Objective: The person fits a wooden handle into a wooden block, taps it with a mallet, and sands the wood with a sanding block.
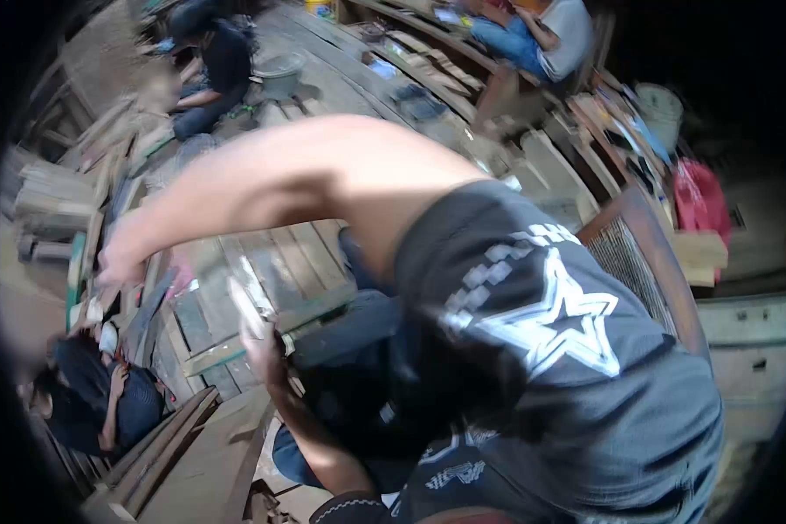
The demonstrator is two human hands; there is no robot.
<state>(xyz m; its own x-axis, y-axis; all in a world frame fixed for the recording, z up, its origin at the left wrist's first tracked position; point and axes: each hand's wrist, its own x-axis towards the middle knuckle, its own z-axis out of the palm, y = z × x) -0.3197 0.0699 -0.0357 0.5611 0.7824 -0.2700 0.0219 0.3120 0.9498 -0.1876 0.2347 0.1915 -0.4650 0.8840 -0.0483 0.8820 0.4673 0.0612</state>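
My left hand (264,351), low in the middle, is closed around a pale, elongated piece (251,306) that points up and away over a slatted wooden platform (301,258). Motion blur hides what kind of piece it is. My right arm stretches across the view to the far left, and my right hand (120,262) is smeared by motion, its fingers unclear. Close by that hand are a green-edged strip (75,271) and a dark, flat length (153,306). A pinkish item (182,272) lies on the platform between my hands.
A person (105,397) sits at lower left, another (214,74) at upper left by a grey bucket (279,77), a third (541,39) at upper right. Boards (210,454) lean near my left arm. A red bag (700,196) hangs at right beside a framed mesh panel (629,262).
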